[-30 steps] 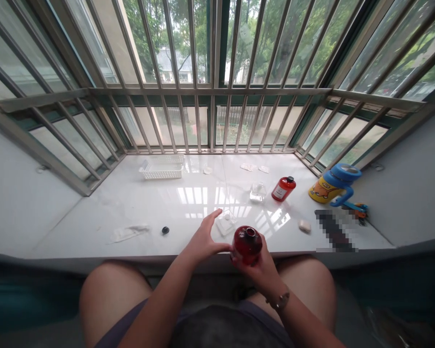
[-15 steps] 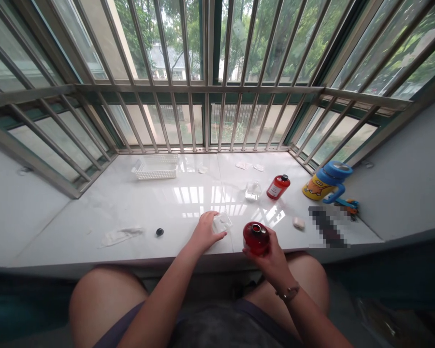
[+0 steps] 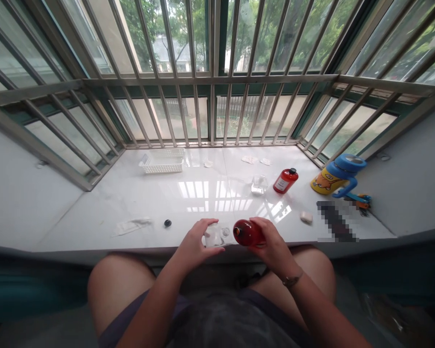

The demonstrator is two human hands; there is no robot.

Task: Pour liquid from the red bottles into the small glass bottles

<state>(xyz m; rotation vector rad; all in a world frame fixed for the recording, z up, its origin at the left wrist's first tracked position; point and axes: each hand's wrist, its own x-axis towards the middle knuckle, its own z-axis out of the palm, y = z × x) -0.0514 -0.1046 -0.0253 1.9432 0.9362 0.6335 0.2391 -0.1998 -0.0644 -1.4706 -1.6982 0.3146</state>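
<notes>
Bottle, red [image 3: 250, 234], in wrapped right hand [image 3: 271, 238]; clear bottle [image 3: 213, 236] in half-curled left hand [image 3: 199, 239], near edge of sill [image 3: 94, 212]. Both likely tipped to align mouths.

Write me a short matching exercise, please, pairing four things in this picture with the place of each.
Things:
1. open red bottle
2. nearer clear bottle
3. black cap
4. white basket

Places:
A. on the white surface, towards its front edge
B. tilted in the right hand
C. near the window bars
D. in the left hand

Right pairs: 1-B, 2-D, 3-A, 4-C
</notes>
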